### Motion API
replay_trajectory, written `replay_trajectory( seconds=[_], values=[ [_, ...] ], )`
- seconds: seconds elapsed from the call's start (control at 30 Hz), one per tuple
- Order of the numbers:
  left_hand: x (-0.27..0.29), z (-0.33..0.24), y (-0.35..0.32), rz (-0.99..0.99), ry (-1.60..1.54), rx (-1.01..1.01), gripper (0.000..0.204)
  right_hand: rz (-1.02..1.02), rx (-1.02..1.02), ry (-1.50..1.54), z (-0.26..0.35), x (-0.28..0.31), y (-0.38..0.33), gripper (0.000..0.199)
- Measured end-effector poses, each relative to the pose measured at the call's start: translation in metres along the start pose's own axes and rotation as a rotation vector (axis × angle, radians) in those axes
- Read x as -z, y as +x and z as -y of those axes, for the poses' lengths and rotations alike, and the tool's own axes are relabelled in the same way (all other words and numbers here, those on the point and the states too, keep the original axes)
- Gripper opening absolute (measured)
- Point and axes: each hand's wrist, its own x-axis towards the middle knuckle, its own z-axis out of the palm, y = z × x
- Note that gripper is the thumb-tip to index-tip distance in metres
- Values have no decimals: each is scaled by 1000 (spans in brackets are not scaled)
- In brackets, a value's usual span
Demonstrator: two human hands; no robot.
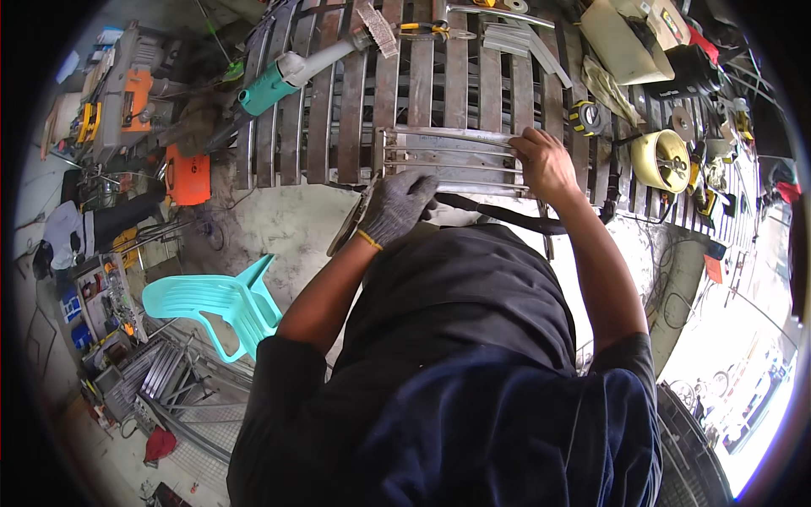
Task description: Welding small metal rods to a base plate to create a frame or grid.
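Observation:
A small rectangular metal frame with thin parallel rods lies at the front edge of a slatted metal workbench, right in front of my body. My left hand, in a grey knit glove with a yellow cuff, is closed at the frame's near left corner; its fingertips are partly hidden. My bare right hand grips the frame's right end, with fingers curled over the far corner. Beneath the near side of the frame runs a dark strap or hose.
On the bench lie a teal power tool, yellow-handled pliers, metal strips and a tape measure. A yellow bucket stands to the right. An orange box and a turquoise plastic chair are at left.

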Motion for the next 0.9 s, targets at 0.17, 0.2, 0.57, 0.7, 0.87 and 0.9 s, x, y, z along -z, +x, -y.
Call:
replay_trajectory(
  seconds=[0.17,0.2,0.57,0.7,0.87,0.9],
  values=[
    [27,38,-29,-157,-45,71,24,39,36,-3,0,-22,24,17],
    [33,38,-32,-165,-47,77,24,48,9,14,-1,-27,26,16],
    [55,33,-51,-381,-233,222,22,7,13,-5,-12,-56,31,13],
    [57,32,-52,-367,-155,184,22,-29,-11,-159,-8,-81,17,22],
    [62,26,-47,-344,-84,217,20,-77,-53,-202,25,-83,17,34],
    [63,24,-45,-359,-10,213,19,-99,-40,-204,26,-84,16,34]
  ],
)
